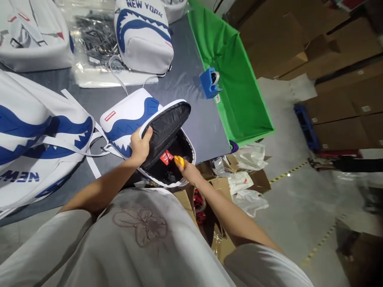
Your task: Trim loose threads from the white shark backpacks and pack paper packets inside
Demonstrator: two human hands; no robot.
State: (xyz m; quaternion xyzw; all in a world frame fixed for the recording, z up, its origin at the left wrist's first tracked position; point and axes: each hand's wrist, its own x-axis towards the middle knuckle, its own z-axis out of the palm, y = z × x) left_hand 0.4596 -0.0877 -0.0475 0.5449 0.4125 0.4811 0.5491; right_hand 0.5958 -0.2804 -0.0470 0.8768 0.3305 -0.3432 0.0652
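**Open backpack held at the table edge**

A white-and-blue backpack [131, 119] is lying at the near edge of the grey table [191, 83], its black-lined flap [166, 129] lifted. The flap's rim is clamped by the left hand [140, 146], thumb on top and fingers closed beneath. A small yellow tool [179, 160] is pinched in the fingers of the right hand [189, 172], just at the bag's open mouth beside a red tag [166, 157].

The bag is judged to be light and soft-walled but padded enough to keep its shape; the stiffer piped rim of the flap is probably the surest hold, while the smooth shell may slide on the table.

Four bags of this pattern are counted, some only partly in view, along with one blue tape dispenser [209, 83] and one green bin [236, 75].
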